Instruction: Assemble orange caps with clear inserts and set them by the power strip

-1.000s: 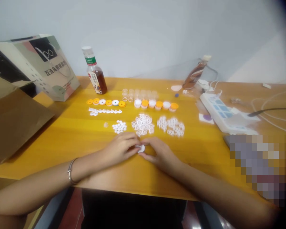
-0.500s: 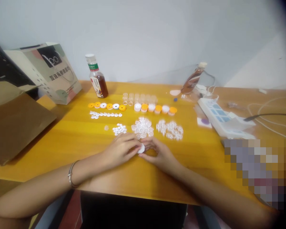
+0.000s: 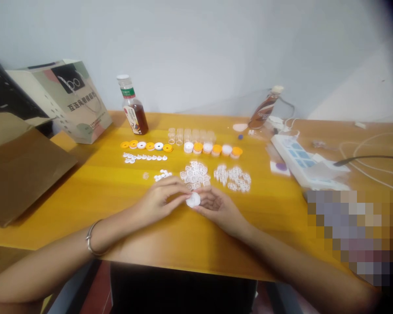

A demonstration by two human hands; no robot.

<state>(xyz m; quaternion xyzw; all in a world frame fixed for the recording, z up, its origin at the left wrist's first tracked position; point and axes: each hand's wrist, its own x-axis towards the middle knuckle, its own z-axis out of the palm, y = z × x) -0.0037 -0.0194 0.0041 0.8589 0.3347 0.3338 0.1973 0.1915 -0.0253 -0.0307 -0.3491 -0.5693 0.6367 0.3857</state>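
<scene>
Two bare hands share one round white disc [image 3: 193, 200]: the left hand [image 3: 163, 198] pinches it narrowly at its left edge, between thumb and fingertips, and the right hand [image 3: 221, 211] holds it from the right side, with the thumb low and the fingers curved. The disc is therefore between both hands, and neither is clearly nearer. Being round, it shows no long axis; its flat face is turned toward the camera. Just beyond it, a pile of white openwork pieces [image 3: 194, 173] lies on the table [image 3: 170, 244].
</scene>
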